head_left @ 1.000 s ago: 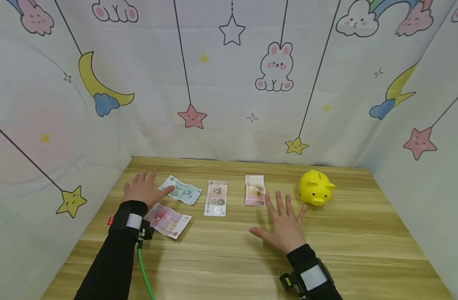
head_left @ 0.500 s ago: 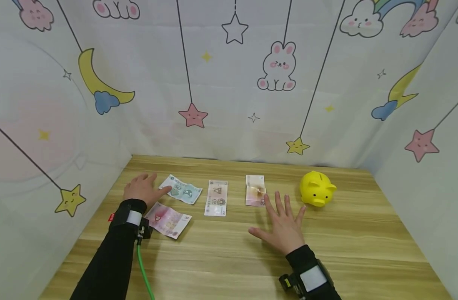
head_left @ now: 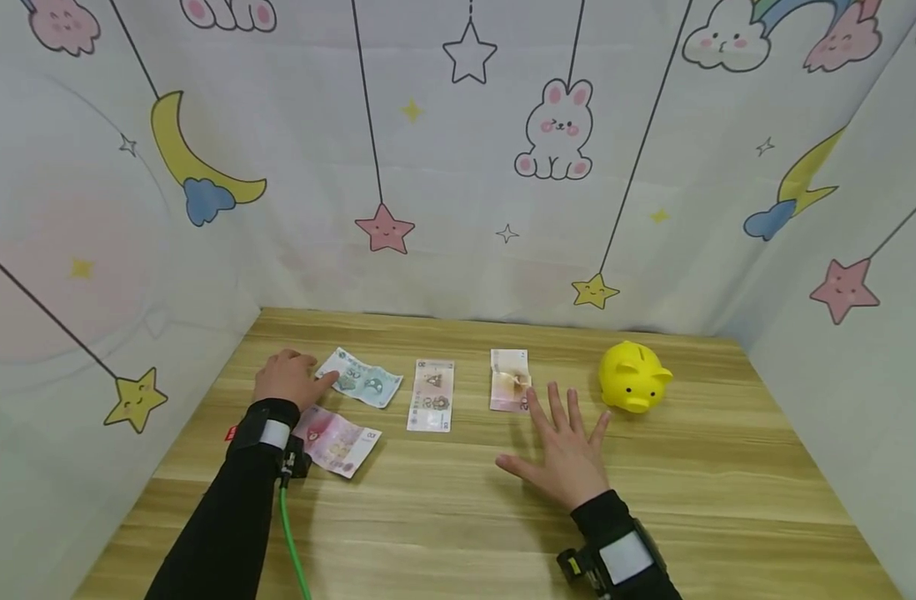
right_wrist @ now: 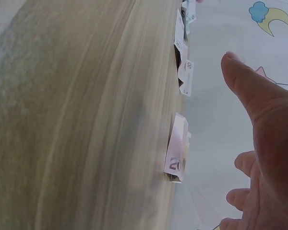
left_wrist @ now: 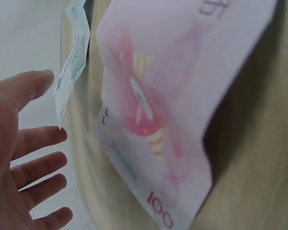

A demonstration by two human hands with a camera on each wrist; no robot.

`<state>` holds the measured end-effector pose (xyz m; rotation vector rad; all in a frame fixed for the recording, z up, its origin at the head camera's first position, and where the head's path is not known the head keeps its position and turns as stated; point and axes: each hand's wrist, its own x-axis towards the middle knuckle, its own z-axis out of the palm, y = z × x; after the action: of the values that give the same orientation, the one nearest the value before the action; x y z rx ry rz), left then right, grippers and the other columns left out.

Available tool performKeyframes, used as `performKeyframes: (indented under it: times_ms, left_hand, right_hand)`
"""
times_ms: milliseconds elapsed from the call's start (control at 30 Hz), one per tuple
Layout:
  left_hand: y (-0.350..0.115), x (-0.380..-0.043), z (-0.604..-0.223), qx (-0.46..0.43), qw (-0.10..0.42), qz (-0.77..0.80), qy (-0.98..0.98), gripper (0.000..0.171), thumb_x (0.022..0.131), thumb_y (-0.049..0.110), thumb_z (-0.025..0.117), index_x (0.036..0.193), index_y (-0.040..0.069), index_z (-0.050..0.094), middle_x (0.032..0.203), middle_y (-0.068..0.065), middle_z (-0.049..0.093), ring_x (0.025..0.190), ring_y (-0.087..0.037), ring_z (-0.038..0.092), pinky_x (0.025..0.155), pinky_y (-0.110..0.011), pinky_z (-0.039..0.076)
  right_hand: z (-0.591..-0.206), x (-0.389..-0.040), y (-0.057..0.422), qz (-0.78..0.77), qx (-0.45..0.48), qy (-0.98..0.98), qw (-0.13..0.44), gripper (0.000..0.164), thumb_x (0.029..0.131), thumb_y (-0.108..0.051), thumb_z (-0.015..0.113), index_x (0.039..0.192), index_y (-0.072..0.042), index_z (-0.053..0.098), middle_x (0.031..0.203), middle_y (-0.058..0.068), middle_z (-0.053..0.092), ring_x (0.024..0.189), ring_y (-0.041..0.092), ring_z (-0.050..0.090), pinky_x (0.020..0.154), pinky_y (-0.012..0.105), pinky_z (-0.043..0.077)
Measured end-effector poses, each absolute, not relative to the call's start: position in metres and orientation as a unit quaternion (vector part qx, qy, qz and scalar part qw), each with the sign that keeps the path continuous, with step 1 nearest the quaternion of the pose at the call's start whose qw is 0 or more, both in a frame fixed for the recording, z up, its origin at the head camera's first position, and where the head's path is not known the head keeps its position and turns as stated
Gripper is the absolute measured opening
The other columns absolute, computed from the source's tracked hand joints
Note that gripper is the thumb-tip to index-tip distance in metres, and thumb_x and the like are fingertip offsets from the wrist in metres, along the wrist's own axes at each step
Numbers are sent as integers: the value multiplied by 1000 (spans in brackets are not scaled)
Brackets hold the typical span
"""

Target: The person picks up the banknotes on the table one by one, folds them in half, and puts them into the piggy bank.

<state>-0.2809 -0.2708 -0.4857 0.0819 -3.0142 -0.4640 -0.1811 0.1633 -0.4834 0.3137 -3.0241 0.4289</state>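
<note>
My left hand hovers at the table's left, fingers loosely bent and holding nothing. Its thumb reaches to the edge of a blue-green banknote; whether they touch I cannot tell. A creased pink 100 banknote lies by the left wrist. Further right, a pale brownish 20 banknote lies lengthwise away from me. Spread wide, my right hand is held above the wood with nothing in it. Just beyond its fingertips is a bent banknote marked 20. A yellow piggy bank stands upright behind that hand.
The wood-grain table meets a white printed curtain at the back and both sides. A small red tag shows beside the left wrist. A green cable hangs from the left wrist camera.
My left hand has shifted slightly right and its fingers have bent a little more. The right hand, the banknotes and the piggy bank stay in place; the head view tilts slightly.
</note>
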Motion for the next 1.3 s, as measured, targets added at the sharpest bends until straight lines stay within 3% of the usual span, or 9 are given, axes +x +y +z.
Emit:
performKeyframes:
  times_ms: [567, 833, 1033, 1300]
  left_hand:
    - [-266, -287, -496, 22, 91, -164, -982, 34, 97, 28, 77, 103, -5, 75, 114, -30, 66, 112, -51, 60, 92, -67, 50]
    - [-260, -286, -484, 40, 37, -229, -972, 22, 101, 18, 73, 106, -3, 70, 92, -17, 67, 81, -32, 60, 72, -45, 48]
    - [-260, -281, -474, 56, 38, -271, -960, 23, 104, 19, 68, 109, -4, 69, 94, -18, 69, 82, -32, 61, 72, -42, 49]
    - [-253, -272, -454, 43, 99, -303, -947, 25, 106, 23, 68, 108, -2, 72, 98, -19, 71, 84, -33, 59, 72, -39, 46]
  right_hand:
    - [-481, -182, 161, 132, 101, -986, 16, 112, 85, -78, 72, 170, -19, 29, 176, 20, 19, 162, 49, 12, 115, 85, 0]
    - [-484, -185, 162, 139, 105, -985, 12, 113, 85, -79, 71, 171, -19, 28, 176, 19, 19, 162, 48, 11, 115, 85, -2]
    - [-482, -186, 160, 171, 116, -978, 18, 112, 86, -75, 73, 171, -18, 28, 176, 19, 20, 161, 49, 13, 114, 86, 1]
    - [-475, -193, 161, 196, 126, -972, 7, 110, 90, -72, 72, 172, -21, 20, 176, 18, 17, 162, 48, 13, 115, 85, 1]
